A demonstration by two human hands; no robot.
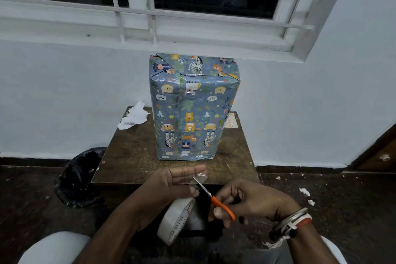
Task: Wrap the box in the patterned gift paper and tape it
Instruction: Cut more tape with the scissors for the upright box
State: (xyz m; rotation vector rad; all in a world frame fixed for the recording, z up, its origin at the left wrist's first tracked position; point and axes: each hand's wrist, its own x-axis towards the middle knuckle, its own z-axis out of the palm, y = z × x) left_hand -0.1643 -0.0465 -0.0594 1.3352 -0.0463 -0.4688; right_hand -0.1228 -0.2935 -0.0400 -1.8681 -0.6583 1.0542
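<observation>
Against the wall (64,92) the wrapped box (190,109) stands upright on the bench (132,156). My left hand (169,186) pinches tape (201,175) taut off its roll (174,221) so my right hand (252,201), gripping scissors (211,196), can snip it.

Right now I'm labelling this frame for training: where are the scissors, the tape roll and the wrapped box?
scissors (215,201): head view, orange handle.
tape roll (171,218): head view, white outer band.
wrapped box (192,113): head view, front face.
</observation>
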